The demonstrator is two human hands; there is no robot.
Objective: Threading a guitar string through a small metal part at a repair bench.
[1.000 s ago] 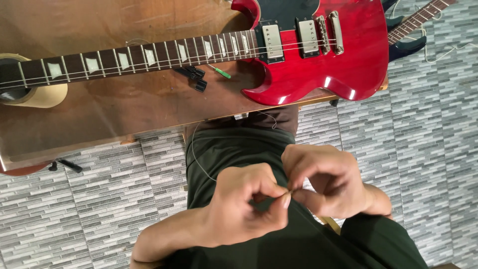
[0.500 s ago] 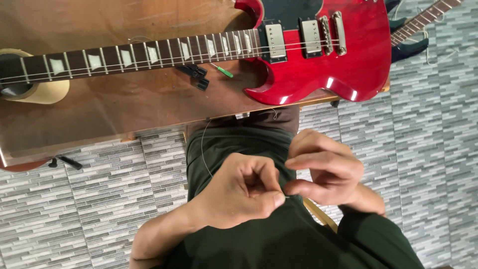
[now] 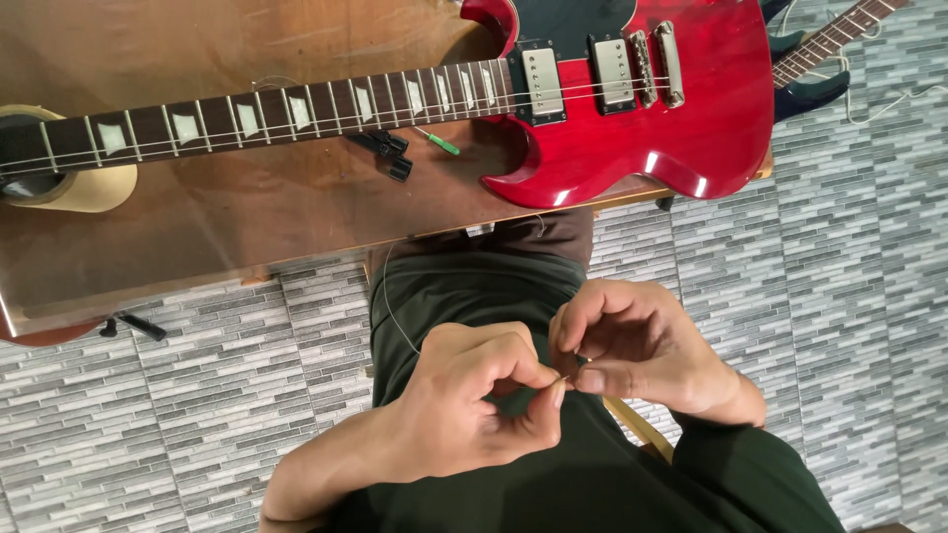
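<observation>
Bench and floor, seen from above

We note a red electric guitar (image 3: 632, 109) lying flat across a brown wooden table (image 3: 227, 217), its dark neck (image 3: 247, 114) running left over a roll of tan tape (image 3: 69, 183). Just under the neck lie a small black tool (image 3: 387, 153) and a green-handled tool (image 3: 439, 144). A second guitar, dark blue (image 3: 815, 79), shows at the upper right. Below, we see a grey tiled floor (image 3: 839, 296).

Left hand (image 3: 474, 405) and right hand (image 3: 637, 345), fingertips pinched (touching).
</observation>
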